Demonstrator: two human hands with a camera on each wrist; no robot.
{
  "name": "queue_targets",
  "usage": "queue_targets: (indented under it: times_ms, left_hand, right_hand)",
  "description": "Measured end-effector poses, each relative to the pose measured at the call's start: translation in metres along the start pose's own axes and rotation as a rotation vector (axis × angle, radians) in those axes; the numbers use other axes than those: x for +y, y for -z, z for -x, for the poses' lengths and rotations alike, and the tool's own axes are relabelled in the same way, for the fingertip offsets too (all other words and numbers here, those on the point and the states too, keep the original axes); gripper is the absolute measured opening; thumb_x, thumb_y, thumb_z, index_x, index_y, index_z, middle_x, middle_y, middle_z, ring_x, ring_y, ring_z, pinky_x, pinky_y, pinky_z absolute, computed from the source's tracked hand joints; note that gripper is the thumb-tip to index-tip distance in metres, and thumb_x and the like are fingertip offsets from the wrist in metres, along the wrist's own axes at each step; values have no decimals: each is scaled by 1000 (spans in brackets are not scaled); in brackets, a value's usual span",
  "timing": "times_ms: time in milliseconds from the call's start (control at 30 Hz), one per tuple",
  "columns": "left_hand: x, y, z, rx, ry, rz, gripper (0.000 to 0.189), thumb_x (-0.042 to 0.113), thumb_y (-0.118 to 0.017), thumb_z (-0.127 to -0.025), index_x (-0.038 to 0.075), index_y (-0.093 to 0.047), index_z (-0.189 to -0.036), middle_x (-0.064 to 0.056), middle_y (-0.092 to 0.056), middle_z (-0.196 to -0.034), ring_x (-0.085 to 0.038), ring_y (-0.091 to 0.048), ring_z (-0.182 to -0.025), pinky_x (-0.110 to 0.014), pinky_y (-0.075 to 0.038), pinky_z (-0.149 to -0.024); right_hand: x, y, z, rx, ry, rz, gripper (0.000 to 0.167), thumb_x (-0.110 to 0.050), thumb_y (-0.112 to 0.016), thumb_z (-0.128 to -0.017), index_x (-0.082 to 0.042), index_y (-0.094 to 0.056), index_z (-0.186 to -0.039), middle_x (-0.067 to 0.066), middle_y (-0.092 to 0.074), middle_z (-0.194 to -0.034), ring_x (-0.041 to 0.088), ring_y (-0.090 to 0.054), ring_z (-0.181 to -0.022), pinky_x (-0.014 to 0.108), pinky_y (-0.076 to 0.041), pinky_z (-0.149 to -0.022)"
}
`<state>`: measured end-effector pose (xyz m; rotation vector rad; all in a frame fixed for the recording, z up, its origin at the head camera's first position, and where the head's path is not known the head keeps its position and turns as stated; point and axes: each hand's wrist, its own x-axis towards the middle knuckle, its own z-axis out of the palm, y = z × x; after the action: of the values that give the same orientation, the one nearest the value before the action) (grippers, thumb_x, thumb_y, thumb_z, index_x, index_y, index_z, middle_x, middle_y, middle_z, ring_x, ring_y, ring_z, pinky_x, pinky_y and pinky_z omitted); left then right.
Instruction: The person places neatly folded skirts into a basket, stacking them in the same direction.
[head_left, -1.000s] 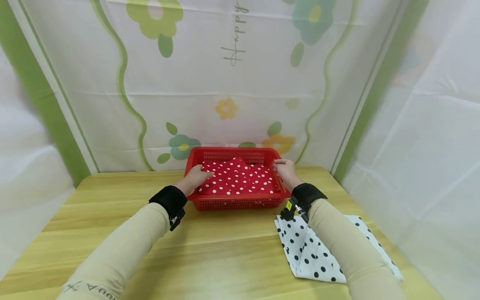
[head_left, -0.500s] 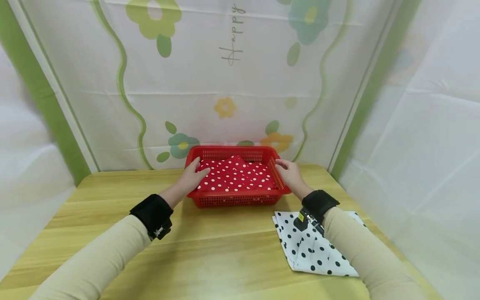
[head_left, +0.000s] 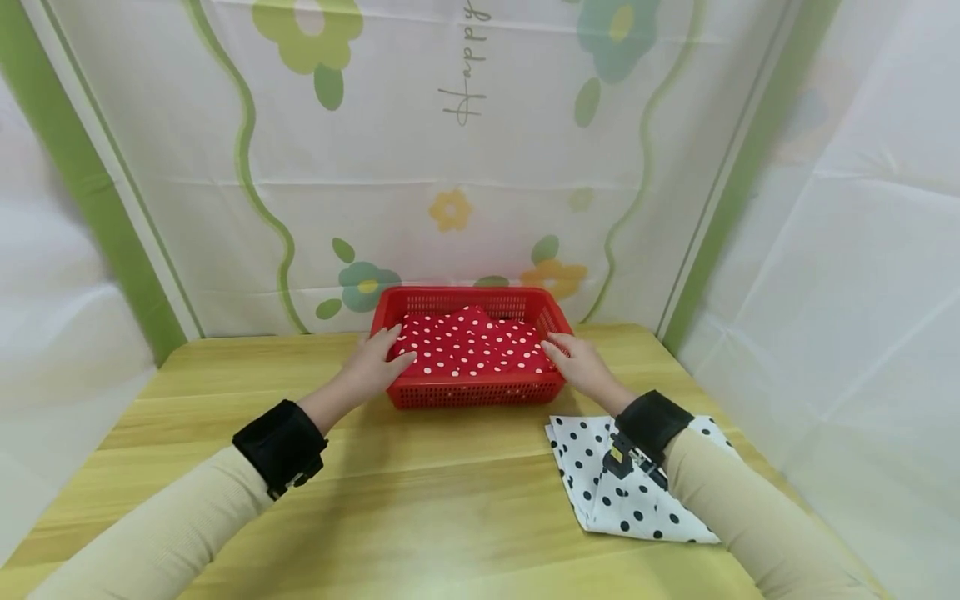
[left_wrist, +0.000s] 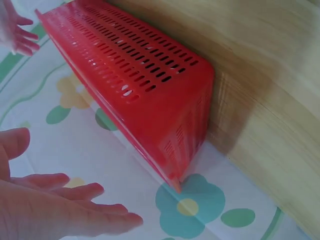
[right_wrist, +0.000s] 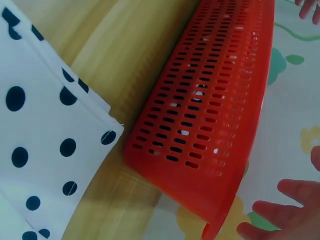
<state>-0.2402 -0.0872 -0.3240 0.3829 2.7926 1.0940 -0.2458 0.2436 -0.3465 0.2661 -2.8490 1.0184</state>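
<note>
A red plastic basket (head_left: 480,392) with slotted walls stands at the back of the table. Inside it lies a red cloth with white dots (head_left: 472,346). My left hand (head_left: 367,364) is over the basket's left end, fingers spread and relaxed; in the left wrist view its fingers (left_wrist: 95,207) show apart from the basket wall. At the opposite end is my right hand (head_left: 583,365), fingers loose, close over the rim. The right wrist view shows those fingers (right_wrist: 285,215) beside the basket's corner, holding nothing.
A folded white cloth with black dots (head_left: 600,492) lies on the wooden table (head_left: 450,500) at right, partly under my right forearm in the head view. Behind the basket hangs a flowered white curtain (head_left: 360,208); a plain white sheet (head_left: 840,333) borders the right side.
My left hand has drawn back from the red cloth toward the basket's left end, its fingers spreading. The right hand has shifted slightly toward me. Basket and cloths stay put.
</note>
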Motion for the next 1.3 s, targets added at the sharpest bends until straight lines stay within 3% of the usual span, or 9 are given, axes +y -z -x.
queue_targets:
  times_ms: [167, 367, 667, 1033, 1300]
  left_hand:
    - [-5, 1, 7, -9, 7, -51, 72, 36, -51, -100, 1, -17, -154, -30, -12, -156, -56, 2, -140, -77, -3, -102]
    - [-13, -1, 18, -32, 6, -49, 77, 42, -53, -98, 0, -19, -153, -31, -12, -155, -57, 3, -139, -77, -5, -102]
    - [-17, -7, 46, -99, -2, -24, 78, 45, -55, -96, -2, -25, -151, -32, -11, -155, -57, 3, -139, -76, -6, -102]
    - [-22, -7, 66, -130, -24, -38, 78, 49, -54, -96, -2, -29, -150, -36, -13, -153, -63, -2, -135, -78, -12, -100]
    - [-31, -12, 80, -131, -35, -65, 76, 48, -53, -97, -4, -32, -148, -39, -18, -150, -65, -7, -133, -79, -17, -96]
  right_hand:
    - [-2, -2, 9, -23, 32, 56, 51, -23, -48, -102, 9, -41, -142, 31, -37, -145, 48, -35, -134, 59, -32, -106]
    - [-2, -3, 18, -31, 45, 103, 53, -25, -49, -102, 8, -40, -143, 32, -34, -147, 49, -31, -134, 62, -32, -104]
    - [0, -2, 35, -62, 67, 138, 53, -25, -51, -101, 8, -41, -142, 33, -33, -147, 50, -29, -134, 64, -32, -103]
    - [6, 3, 52, -68, 47, 118, 54, -27, -49, -103, 8, -40, -143, 32, -34, -147, 50, -28, -136, 64, -27, -106]
    - [11, 4, 66, -78, 65, 141, 52, -27, -50, -103, 8, -43, -141, 29, -41, -144, 48, -35, -133, 62, -30, -106]
